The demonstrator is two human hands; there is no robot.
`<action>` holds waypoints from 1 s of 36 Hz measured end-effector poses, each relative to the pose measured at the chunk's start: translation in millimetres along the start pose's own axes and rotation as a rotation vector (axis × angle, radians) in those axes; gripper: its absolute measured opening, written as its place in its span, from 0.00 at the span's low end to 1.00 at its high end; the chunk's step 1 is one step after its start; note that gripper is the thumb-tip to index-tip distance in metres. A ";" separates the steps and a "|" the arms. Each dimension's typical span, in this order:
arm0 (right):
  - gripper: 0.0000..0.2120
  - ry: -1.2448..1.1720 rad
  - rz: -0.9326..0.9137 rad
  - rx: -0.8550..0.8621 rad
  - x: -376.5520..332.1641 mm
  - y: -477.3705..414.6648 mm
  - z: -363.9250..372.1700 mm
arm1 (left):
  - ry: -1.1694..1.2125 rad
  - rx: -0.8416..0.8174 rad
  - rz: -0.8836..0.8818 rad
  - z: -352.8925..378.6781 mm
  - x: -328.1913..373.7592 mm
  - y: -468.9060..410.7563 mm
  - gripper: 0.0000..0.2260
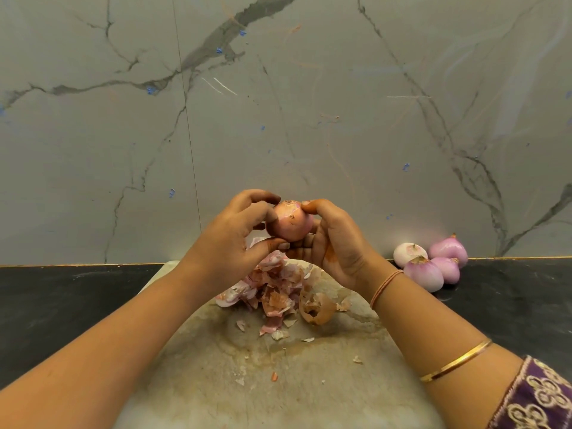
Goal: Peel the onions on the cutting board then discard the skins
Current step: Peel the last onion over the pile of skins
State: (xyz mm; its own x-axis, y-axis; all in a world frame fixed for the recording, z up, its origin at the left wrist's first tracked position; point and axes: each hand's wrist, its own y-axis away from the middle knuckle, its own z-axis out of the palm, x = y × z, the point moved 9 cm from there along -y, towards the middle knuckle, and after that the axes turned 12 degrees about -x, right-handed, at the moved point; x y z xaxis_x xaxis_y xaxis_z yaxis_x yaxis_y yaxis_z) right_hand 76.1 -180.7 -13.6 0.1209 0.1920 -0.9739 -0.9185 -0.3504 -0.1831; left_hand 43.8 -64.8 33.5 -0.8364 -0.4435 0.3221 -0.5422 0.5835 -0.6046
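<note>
Just above the middle of the frame, an onion (289, 221) is held in the air over the cutting board (278, 382) by both hands. The left hand (235, 236) curls its fingers round the onion's left side with the thumb beneath. The right hand (334, 243) cradles it from the right, with the thumb tip pressed on the crown. This onion looks dull and papery, so its outer layer seems largely in place and peeling it is the step in hand. Below the hands, at the centre of the frame, a heap of loose skins (272, 289) lies on the board, with smaller flakes scattered toward the lower edge. At the right of the frame, four peeled onions (430, 264) sit glossy and pale purple on the dark worktop (62, 305), close against the marbled wall (123, 134) and off the board. No other unpeeled onion shows, so this may be the last. The peeling looks nearly finished. The skins have not been cleared away, and no bin is in view.
</note>
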 end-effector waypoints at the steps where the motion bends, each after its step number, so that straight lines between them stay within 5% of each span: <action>1: 0.22 -0.017 -0.001 -0.003 -0.1 0.0 -0.6 | -0.009 0.005 0.006 -0.3 1.2 0.1 0.14; 10: 0.21 -0.014 -0.001 0.003 0.8 0.3 1.3 | 0.054 0.047 0.014 -5.4 -0.9 -0.5 0.18; 21: 0.22 -0.085 0.018 -0.035 1.8 3.1 7.4 | -0.078 0.044 0.063 -3.4 3.0 1.8 0.09; 28: 0.21 -0.131 0.016 -0.037 1.9 3.8 9.1 | -0.005 0.064 0.068 -5.9 1.6 0.1 0.20; 36: 0.21 -0.119 0.039 -0.063 3.9 4.2 10.5 | -0.045 0.030 0.044 -4.4 1.4 0.7 0.15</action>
State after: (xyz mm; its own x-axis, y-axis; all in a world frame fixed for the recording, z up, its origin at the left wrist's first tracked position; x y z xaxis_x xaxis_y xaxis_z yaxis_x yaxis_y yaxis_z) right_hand 68.7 -171.7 -16.8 0.0366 0.2832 -0.9584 -0.8956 -0.4162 -0.1572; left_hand 42.0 -62.1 36.7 -0.8548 -0.4479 0.2621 -0.5014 0.5828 -0.6395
